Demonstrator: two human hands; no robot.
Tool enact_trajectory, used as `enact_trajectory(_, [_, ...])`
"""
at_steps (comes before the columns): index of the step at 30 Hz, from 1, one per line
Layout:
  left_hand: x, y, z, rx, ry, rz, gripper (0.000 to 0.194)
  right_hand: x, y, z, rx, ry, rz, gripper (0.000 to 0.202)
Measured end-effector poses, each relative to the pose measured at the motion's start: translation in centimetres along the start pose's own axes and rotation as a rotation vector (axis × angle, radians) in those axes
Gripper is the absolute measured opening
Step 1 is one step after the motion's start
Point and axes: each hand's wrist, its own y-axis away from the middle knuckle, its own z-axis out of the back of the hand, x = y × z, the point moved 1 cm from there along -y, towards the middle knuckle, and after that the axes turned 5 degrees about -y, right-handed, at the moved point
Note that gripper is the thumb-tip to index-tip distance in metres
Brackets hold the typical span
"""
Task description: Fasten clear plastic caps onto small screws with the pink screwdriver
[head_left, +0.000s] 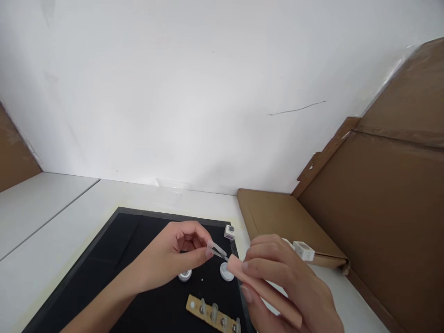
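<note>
My left hand (183,245) pinches a small translucent, nail-tip-like piece (217,249) between thumb and fingertips. Wrapped round a thick pink pen-like tool (270,296), my right hand (291,273) holds it tilted, its front end up and to the left. A thin dark tip at that end meets or nearly meets the clear piece; contact is too small to tell. Below the hands lies a tan strip (207,319) with several clear nail tips standing on round metal studs. A small white jar (185,276) is partly hidden under my left hand.
A round white lid or dish (226,272) lies on the black mat (104,268). At the mat's far right corner stands a small white box (229,232). Another white box (304,251) sits by a flat cardboard box (277,217). Cardboard panels (388,199) border the right side.
</note>
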Motion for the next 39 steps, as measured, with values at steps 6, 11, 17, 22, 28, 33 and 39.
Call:
enact_trajectory(6, [0.5, -1.0, 1.1, 0.031, -0.065, 0.051, 0.012, -1.0, 0.1, 0.3, 0.125, 0.033, -0.037, 0.023])
enact_trajectory(11, [0.8, -1.4, 1.4, 0.032, -0.116, 0.074, 0.014, -1.3, 0.1, 0.4, 0.24, 0.049, -0.087, 0.019])
enact_trajectory(17, [1.6, -1.8, 1.4, 0.002, -0.153, 0.046, 0.017, -1.5, 0.0, 0.4, 0.337, 0.103, -0.064, 0.017])
enact_trajectory(22, [1.7, -1.9, 1.4, -0.028, -0.198, 0.026, 0.021, -1.9, 0.2, 0.0, 0.326, 0.153, 0.028, 0.016])
enact_trajectory(28, [1.4, -1.9, 1.2, -0.03, -0.205, 0.033, 0.021, -2.0, 0.3, -0.4, 0.345, 0.179, 0.025, 0.018])
enact_trajectory(33, [1.4, -1.9, 1.1, -0.022, -0.2, 0.055, 0.017, -1.8, 0.2, -0.4, 0.338, 0.193, 0.038, 0.018])
enact_trajectory(39, [1.4, -1.9, 1.2, -0.004, -0.165, 0.06, 0.014, -1.9, 0.2, -0.4, 0.328, 0.217, 0.039, 0.018])
